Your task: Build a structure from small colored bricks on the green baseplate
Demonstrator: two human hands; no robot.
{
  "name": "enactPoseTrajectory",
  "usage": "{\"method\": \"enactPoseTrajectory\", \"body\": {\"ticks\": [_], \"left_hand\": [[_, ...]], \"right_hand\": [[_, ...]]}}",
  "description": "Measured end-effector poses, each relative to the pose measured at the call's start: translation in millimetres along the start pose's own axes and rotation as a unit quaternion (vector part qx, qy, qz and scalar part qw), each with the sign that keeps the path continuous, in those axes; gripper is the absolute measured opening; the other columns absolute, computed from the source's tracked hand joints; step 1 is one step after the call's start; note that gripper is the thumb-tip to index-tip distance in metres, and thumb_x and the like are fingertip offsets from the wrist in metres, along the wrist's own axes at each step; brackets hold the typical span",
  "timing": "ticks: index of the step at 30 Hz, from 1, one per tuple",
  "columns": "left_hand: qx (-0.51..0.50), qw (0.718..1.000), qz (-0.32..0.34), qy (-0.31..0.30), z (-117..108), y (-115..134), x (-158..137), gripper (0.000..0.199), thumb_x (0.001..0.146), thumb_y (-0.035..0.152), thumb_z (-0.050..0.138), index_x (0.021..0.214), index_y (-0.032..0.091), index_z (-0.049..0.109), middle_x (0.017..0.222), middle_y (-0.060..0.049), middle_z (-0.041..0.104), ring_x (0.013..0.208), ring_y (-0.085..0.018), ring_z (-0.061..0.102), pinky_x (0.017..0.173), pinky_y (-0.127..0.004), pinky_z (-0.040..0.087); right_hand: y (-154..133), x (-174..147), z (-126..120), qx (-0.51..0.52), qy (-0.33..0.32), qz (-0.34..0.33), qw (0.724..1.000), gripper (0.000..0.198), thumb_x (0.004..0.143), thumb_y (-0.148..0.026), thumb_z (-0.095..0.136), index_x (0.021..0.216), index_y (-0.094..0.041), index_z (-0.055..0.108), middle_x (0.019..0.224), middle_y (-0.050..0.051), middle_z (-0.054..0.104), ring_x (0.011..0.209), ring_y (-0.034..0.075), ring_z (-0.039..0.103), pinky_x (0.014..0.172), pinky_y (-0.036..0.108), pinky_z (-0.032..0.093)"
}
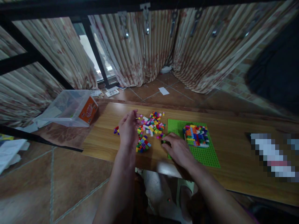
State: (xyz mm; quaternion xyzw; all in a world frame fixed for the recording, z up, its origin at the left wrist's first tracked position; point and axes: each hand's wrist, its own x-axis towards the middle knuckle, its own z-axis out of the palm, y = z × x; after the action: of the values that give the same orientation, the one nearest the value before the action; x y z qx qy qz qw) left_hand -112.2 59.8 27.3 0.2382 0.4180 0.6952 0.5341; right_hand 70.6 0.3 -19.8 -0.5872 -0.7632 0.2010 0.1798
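My left hand (129, 129) is raised over the left part of a pile of loose toy building bricks (151, 127), its fingers curled in. What those fingers hold, if anything, is hidden. My right hand (177, 147) reaches over the left edge of a green baseplate (207, 160). Between its thumb and fingertips is a small dark building brick (163, 142), just off the plate's edge. On the baseplate, to the right of this hand, stands a low multicoloured block of joined bricks (196, 136).
The bricks and baseplate lie on a long wooden table (235, 146). A clear plastic bin (72, 119) with an orange label stands past its left end. Striped curtains (140, 56) hang behind. Papers (163, 91) lie on the tiled floor. A blurred-out item (272, 155) is at right.
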Motion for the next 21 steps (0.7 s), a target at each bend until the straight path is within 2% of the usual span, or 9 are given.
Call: {"method": "enactPoseTrajectory", "body": {"ticks": [3,6,10,13,17,21], "left_hand": [[0.039,0.999,-0.022,-0.015,0,-2,-1,0.023,0.067,0.03,0.073,0.081,0.012,0.069,0.066,0.003,0.06,0.05,-0.003,0.048,0.05,-0.017,0.038],[0.156,0.983,-0.057,-0.074,1,-8,-4,0.024,0.068,0.035,0.073,0.078,0.013,0.069,0.066,0.002,0.061,0.05,-0.005,0.047,0.049,-0.018,0.036],[0.316,0.916,-0.087,-0.231,2,-23,-10,0.024,0.074,0.037,0.067,0.069,0.014,0.066,0.061,0.002,0.058,0.055,-0.009,0.05,0.053,-0.021,0.038],[0.342,0.879,-0.099,-0.317,4,-33,-15,0.022,0.076,0.036,0.064,0.07,0.015,0.067,0.063,0.001,0.06,0.059,-0.011,0.051,0.056,-0.022,0.039],[0.307,0.887,-0.114,-0.325,10,-38,-18,0.012,0.072,0.026,0.065,0.076,0.015,0.067,0.066,0.001,0.061,0.061,-0.01,0.052,0.059,-0.022,0.041],[0.277,0.894,-0.118,-0.332,14,-40,-21,0.012,0.068,0.02,0.068,0.079,0.014,0.067,0.07,0.002,0.062,0.062,-0.009,0.052,0.061,-0.022,0.04]], "right_hand": [[-1,2,3,0.025,0.026,-0.007,0.999,0.013,0.086,-0.016,0.059,0.096,-0.018,0.066,0.096,0.007,0.065,0.091,0.021,0.062,0.081,0.032,0.045],[-1,4,4,0.089,0.078,-0.023,0.993,0.014,0.088,-0.017,0.057,0.099,-0.019,0.064,0.097,0.006,0.067,0.089,0.019,0.063,0.081,0.031,0.046],[-2,6,0,0.164,0.157,-0.021,0.974,0.012,0.087,-0.022,0.058,0.097,-0.02,0.064,0.093,0.005,0.066,0.082,0.018,0.063,0.076,0.029,0.047],[-3,6,-3,0.201,0.196,-0.015,0.96,0.011,0.085,-0.021,0.061,0.095,-0.02,0.065,0.087,0.003,0.064,0.077,0.016,0.062,0.072,0.028,0.048],[-2,4,-5,0.255,0.218,-0.006,0.942,0.013,0.082,-0.02,0.062,0.095,-0.021,0.067,0.085,0.002,0.064,0.078,0.016,0.062,0.072,0.028,0.049],[3,3,-4,0.333,0.222,0.014,0.916,0.017,0.08,-0.022,0.064,0.096,-0.022,0.068,0.085,0.001,0.066,0.078,0.015,0.063,0.073,0.028,0.05]]}}
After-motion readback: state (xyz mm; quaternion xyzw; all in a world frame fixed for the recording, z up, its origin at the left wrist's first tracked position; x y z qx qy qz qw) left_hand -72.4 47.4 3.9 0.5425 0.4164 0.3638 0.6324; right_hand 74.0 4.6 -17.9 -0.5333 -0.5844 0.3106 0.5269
